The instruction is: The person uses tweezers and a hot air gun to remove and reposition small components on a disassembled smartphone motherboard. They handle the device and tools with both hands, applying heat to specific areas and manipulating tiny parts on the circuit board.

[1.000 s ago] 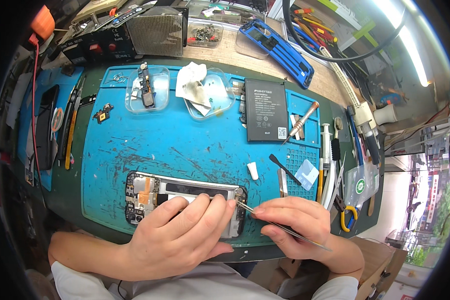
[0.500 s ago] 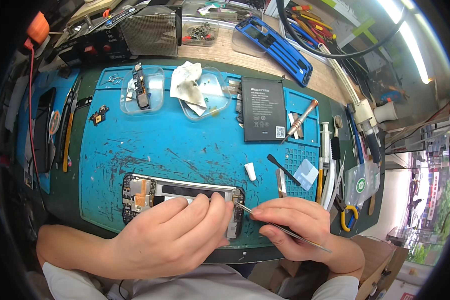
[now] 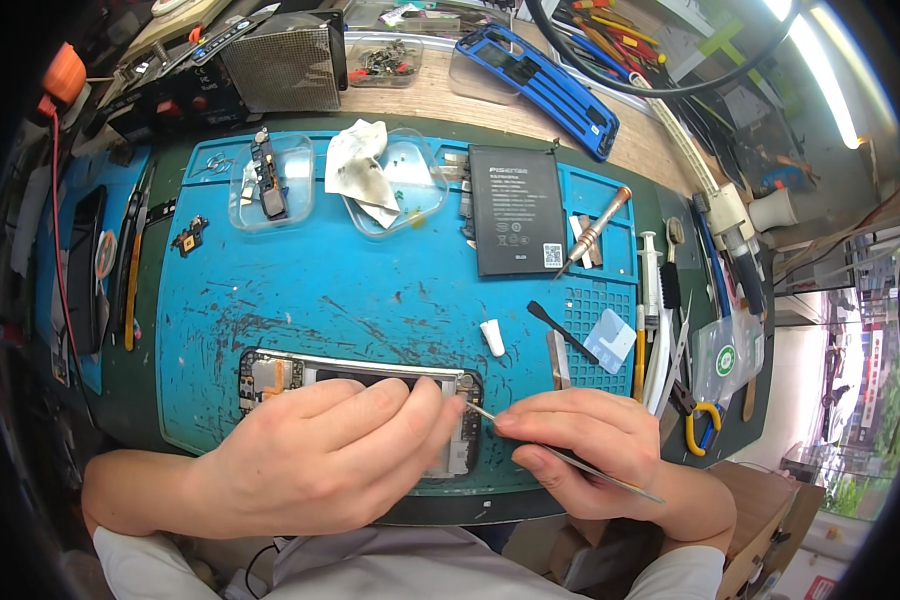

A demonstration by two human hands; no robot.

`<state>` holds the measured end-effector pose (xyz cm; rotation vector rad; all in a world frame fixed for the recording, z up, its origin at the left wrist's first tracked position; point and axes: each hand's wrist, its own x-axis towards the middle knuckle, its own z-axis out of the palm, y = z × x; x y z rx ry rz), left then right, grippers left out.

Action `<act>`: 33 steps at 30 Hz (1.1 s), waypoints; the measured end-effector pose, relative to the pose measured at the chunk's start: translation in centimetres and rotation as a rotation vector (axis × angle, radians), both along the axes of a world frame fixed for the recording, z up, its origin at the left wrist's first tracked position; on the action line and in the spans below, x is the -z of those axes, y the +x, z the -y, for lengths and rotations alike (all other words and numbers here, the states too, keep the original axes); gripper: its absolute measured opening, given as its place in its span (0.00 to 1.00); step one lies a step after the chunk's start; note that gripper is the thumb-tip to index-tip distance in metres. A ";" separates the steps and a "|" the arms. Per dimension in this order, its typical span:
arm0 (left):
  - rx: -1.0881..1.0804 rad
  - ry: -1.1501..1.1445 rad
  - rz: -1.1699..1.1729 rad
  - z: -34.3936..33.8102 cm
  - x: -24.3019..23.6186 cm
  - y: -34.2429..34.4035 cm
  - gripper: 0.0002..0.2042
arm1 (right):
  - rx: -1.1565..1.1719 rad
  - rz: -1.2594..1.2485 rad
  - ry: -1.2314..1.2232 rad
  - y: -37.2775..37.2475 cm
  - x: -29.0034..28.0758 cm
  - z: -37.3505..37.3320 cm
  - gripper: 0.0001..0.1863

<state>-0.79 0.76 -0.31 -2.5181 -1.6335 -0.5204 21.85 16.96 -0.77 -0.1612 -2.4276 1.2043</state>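
An opened phone point(image 3: 270, 375) lies near the front of the blue work mat, its inner parts bare. My left hand point(image 3: 335, 455) covers much of it. Its fingers are bunched together over the phone's right part, and whatever is between them is hidden. My right hand point(image 3: 585, 440) pinches a thin metal tool point(image 3: 610, 479) between thumb and fingers. The tool's tip meets the phone's right end, close to my left fingertips. A small white cap point(image 3: 492, 338) lies just beyond the phone.
A black battery point(image 3: 518, 210) and a screwdriver point(image 3: 600, 230) lie farther back on the mat point(image 3: 300, 285). Two clear trays point(image 3: 300, 160) hold small parts and a crumpled wipe point(image 3: 360, 170). Pliers point(image 3: 705, 428), a syringe point(image 3: 650, 275) and brushes are at the right; a blue phone back point(image 3: 540, 90) lies behind.
The whole view has shifted slightly. Both hands keep nearly the same pose at the phone, and the tool's tip stays at its right end.
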 end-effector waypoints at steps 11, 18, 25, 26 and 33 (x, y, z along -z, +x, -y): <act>0.025 0.034 -0.032 -0.2 0.1 -0.1 0.17 | 0.000 -0.001 -0.013 0.0 0.1 0.0 0.13; 0.037 0.051 -0.023 -0.3 0.3 -0.2 0.17 | 0.036 0.027 -0.093 0.2 0.2 0.1 0.15; 0.035 0.048 -0.022 -0.3 0.2 -0.2 0.16 | 0.035 0.025 -0.101 0.1 0.1 0.1 0.15; 0.033 0.050 -0.020 -0.3 0.2 -0.2 0.17 | 0.038 0.029 -0.114 0.1 0.1 0.1 0.15; 0.000 -0.072 0.174 -0.4 0.1 -0.4 0.18 | 0.013 0.014 -0.059 0.1 0.0 0.0 0.15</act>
